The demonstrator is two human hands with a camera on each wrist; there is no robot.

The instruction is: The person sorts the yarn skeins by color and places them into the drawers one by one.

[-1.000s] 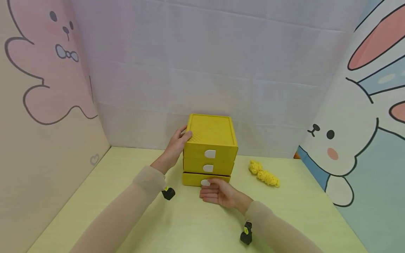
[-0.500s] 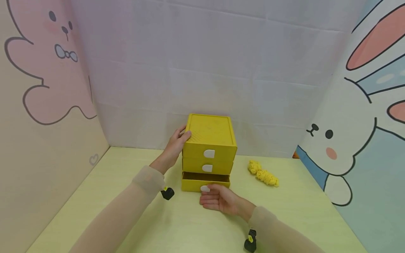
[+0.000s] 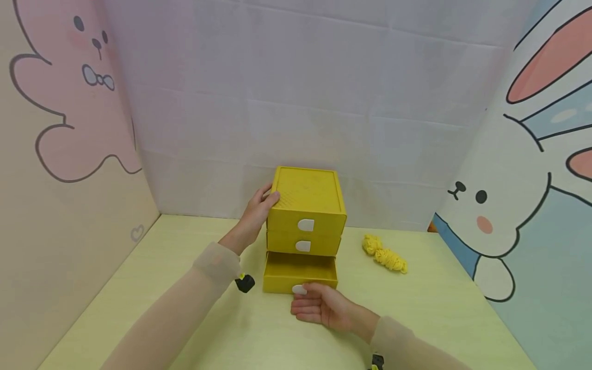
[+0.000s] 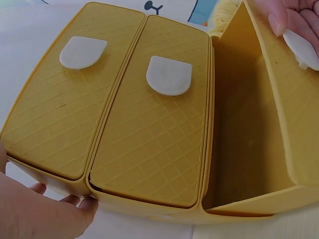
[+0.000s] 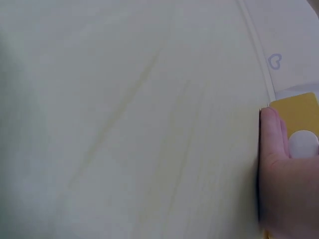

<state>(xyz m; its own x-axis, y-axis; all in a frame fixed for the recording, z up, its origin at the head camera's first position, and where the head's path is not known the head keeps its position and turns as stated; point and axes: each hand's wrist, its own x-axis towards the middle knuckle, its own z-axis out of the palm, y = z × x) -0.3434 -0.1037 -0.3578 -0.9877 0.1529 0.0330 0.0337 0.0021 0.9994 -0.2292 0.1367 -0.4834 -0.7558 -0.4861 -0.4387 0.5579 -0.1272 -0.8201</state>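
Observation:
A yellow three-drawer cabinet (image 3: 307, 190) stands against the back wall. My left hand (image 3: 250, 218) holds its upper left edge, thumb on the top and fingers along the side. In the left wrist view, those fingertips (image 4: 88, 208) touch the cabinet's side. The bottom drawer (image 3: 277, 284) is pulled well out, and the part of its inside that shows holds nothing. My right hand (image 3: 330, 308) pinches the white handle (image 3: 299, 290) of that drawer, the other fingers extended below it. Both upper drawers (image 4: 149, 129) are closed, each with a white tab handle (image 4: 169, 75).
A bundle of yellow yarn (image 3: 385, 253) lies on the pale table (image 3: 444, 308), right of the cabinet. White cloth (image 3: 300, 103) covers the back. Side panels carry a pink bear (image 3: 88, 103) at left and a white rabbit (image 3: 504, 205) at right.
The bottom drawer has slid from nearly closed to well out as my right hand draws its handle toward me. The left hand stays on the cabinet.

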